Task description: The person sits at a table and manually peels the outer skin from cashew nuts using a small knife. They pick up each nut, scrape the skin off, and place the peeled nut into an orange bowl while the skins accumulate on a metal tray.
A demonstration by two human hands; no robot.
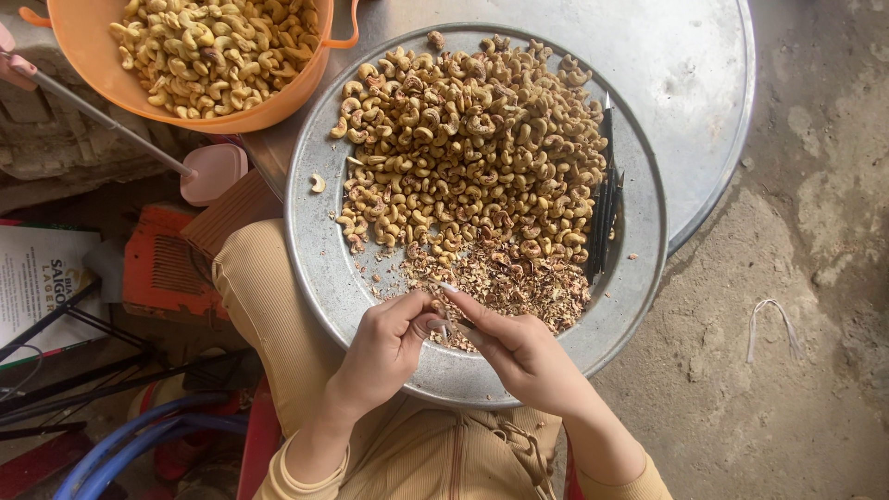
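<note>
- A printed cardboard box [37, 278] lay at the far left, at 9 o'clock of the view, with dark metal rods [65, 324] crossing just below it.
- An orange plastic crate [167, 264] sat beside the box, and blue tubing [139, 444] curved at 7 o'clock.
- An orange basin [93, 65] stood at 11 o'clock, filled with pale peeled cashew kernels [218, 46]; a thin metal rod [102, 116] slanted across in front of it down to a small pink lid [215, 171].
- A round metal tray [315, 250] rested on the person's lap, its far edge overlapping a larger round metal counter [685, 83] at 1 o'clock.
- A heap of cashews with brown skins [472, 148] filled the tray's upper half; a patch of loose skin flakes [519, 282] lay at the heap's 6 o'clock edge.
- The left hand [384, 347] hovered over the tray's 6 o'clock rim, fingers curled and pinching a single cashew [443, 310] against the thumb.
- The right hand [523, 352], touching the left at the fingertips, was closed around a small tool whose shape could not be made out, its tip at that same cashew.
- A few slim dark knives [604, 199] lay at the tray's 3 o'clock side.
- A white cord loop [773, 319] lay on the concrete floor [815, 231] at 4 o'clock.
</note>
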